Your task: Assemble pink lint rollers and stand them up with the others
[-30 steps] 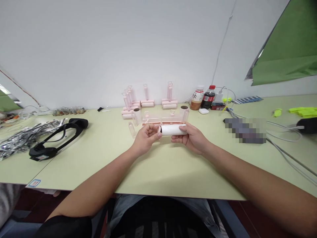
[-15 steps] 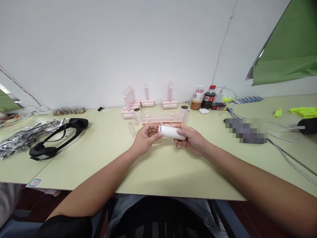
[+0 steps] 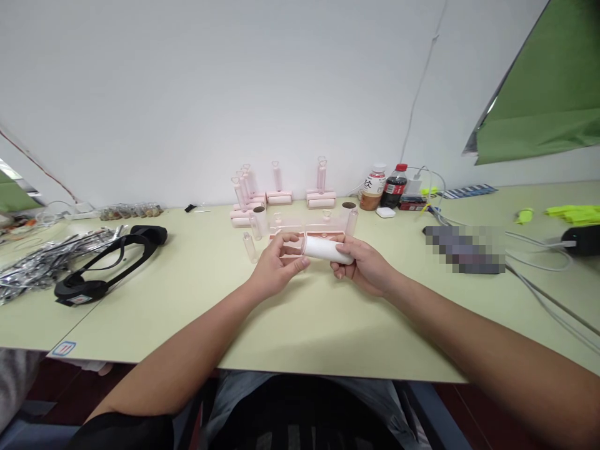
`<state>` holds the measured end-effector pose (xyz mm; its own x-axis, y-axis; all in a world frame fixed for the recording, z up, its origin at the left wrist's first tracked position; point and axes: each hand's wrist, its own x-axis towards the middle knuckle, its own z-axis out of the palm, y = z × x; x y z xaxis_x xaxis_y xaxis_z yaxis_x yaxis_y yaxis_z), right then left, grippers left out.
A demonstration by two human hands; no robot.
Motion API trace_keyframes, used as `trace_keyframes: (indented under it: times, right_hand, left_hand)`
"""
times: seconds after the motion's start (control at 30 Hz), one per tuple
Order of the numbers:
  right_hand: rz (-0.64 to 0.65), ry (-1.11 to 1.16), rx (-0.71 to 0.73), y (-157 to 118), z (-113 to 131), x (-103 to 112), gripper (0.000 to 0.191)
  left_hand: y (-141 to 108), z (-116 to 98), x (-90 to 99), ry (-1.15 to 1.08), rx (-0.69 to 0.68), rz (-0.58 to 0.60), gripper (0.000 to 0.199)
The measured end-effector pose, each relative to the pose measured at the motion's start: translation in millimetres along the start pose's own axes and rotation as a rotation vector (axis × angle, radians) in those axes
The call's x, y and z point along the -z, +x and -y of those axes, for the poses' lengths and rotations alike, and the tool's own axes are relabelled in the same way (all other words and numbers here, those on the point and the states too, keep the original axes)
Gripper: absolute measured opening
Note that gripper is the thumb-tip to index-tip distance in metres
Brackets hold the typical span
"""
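Head view: above the bench (image 3: pixel 300 337), the right hand (image 3: pixel 363 261) has its fingers clamped on the right end of a white roll (image 3: pixel 322 248), which dips slightly to that side. The left hand (image 3: pixel 275 265), fingers apart, is at the roll's other end; whether it touches, I cannot tell. Beyond, pink rollers (image 3: pixel 321 199) stand near the wall (image 3: pixel 300 94), left of two bottles (image 3: pixel 394 187).
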<state>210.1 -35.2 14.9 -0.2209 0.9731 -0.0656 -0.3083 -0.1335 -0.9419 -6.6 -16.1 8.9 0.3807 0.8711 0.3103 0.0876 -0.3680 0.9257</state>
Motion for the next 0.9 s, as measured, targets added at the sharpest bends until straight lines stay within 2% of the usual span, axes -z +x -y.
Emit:
trace_keyframes:
  times: [0.1, 0.13, 0.17, 0.3, 0.4, 0.5, 0.6, 0.67, 0.83, 0.9]
  right_hand:
    - [-0.032, 0.026, 0.009, -0.3, 2.1, -0.4, 0.025]
    - [-0.036, 0.032, 0.009, -0.4, 2.5, -0.4, 0.024]
    - [-0.036, 0.038, 0.01, -0.5, 2.8, -0.4, 0.024]
    - [-0.057, 0.065, 0.012, 0.0, 3.4, 0.6, 0.023]
    - [-0.095, 0.1, 0.031, 1.5, 3.9, 2.0, 0.021]
    - [-0.115, 0.116, 0.05, 2.6, 3.8, 3.0, 0.019]
    - [-0.12, 0.098, 0.058, 2.7, 3.2, 3.3, 0.022]
    - [-0.117, 0.087, 0.053, 2.4, 3.0, 2.9, 0.025]
    - [-0.091, 0.078, 0.043, 1.3, 3.1, 1.4, 0.03]
    - [-0.07, 0.074, 0.041, 1.2, 3.0, 1.6, 0.031]
  left_hand:
    - [-3.6, -2.7, -1.7, 0.089, -0.005, -0.158, 0.061]
    - [-5.1, -3.4, -2.7, 0.111, -0.004, -0.177, 0.063]
    - [-6.7, -4.0, -3.9, 0.132, -0.009, -0.155, 0.063]
    - [-9.6, -5.8, -6.7, 0.263, -0.107, 0.084, 0.053]
    - [-6.0, -6.2, -1.6, 0.476, -0.127, 0.053, 0.046]
    - [-0.7, -4.6, 7.7, 0.8, -0.049, 0.05, 0.039]
    - [1.4, -2.4, 13.0, 1.052, 0.061, 0.164, 0.026]
    - [0.3, -2.3, 12.4, 1.159, 0.099, 0.224, 0.023]
    - [-5.3, -9.1, 6.5, 1.358, 0.191, 0.278, 0.021]
    - [-6.5, -12.0, 6.5, 1.37, 0.234, 0.305, 0.027]
